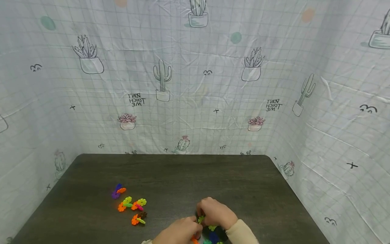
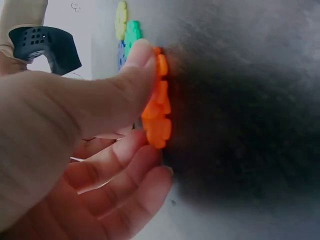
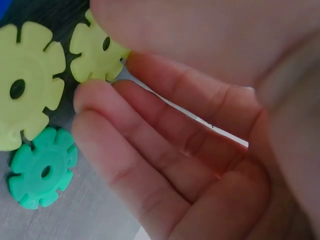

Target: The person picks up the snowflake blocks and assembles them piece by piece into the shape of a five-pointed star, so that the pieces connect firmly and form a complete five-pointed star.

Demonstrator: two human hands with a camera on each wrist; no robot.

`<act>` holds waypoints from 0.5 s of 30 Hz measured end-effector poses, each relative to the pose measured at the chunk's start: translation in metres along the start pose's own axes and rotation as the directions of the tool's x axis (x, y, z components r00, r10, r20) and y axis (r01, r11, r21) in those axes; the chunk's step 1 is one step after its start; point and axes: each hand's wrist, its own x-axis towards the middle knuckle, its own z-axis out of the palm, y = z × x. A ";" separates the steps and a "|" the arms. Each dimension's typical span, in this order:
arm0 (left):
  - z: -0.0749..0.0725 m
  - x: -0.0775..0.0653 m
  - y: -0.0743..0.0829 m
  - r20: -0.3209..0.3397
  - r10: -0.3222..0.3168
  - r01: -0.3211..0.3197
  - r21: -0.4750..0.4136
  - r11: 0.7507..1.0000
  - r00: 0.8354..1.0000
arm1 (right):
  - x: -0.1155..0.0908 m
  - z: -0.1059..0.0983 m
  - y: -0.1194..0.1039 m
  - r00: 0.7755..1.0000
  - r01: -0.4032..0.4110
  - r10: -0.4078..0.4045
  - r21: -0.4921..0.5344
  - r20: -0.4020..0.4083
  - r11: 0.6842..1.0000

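A: Head view first: where are the 2 hands?

B: Low on the dark table (image 1: 243, 176), close together: the left hand (image 1: 179, 232) and the right hand (image 1: 217, 213). The yellow disc (image 1: 201, 219) shows at the right fingertips, partly hidden. The orange disc (image 1: 195, 240) is by the left fingers, at the picture's bottom edge.

A: What lies around them?

B: The blue disc (image 1: 214, 236) and the green disc (image 1: 207, 242), just below the right hand. Several clusters (image 1: 121, 207) of coloured discs sit well apart, on the table's left side.

A: Left wrist view: how are those fingers?

B: Set narrow, thumb and fingertips pinching the orange disc. It appears nearly edge-on, so its long axis runs up and down the picture, slotted rim toward the camera. A black band (image 2: 45, 47) circles the other wrist.

A: And the right wrist view?

B: Thumb and 1 fingertip pinch the yellow disc at its lower right rim; the other fingers curve close together. Its holed face is turned toward the camera, foreshortened, long axis nearly upright, leaning slightly right at the top. The 2nd yellow disc (image 3: 40, 85) is just beside it.
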 end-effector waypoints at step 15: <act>0.012 -0.002 -0.026 -0.073 0.033 -0.041 -0.118 0.992 0.997 | -0.001 -0.001 0.006 0.999 -0.048 0.047 0.018 0.021 0.999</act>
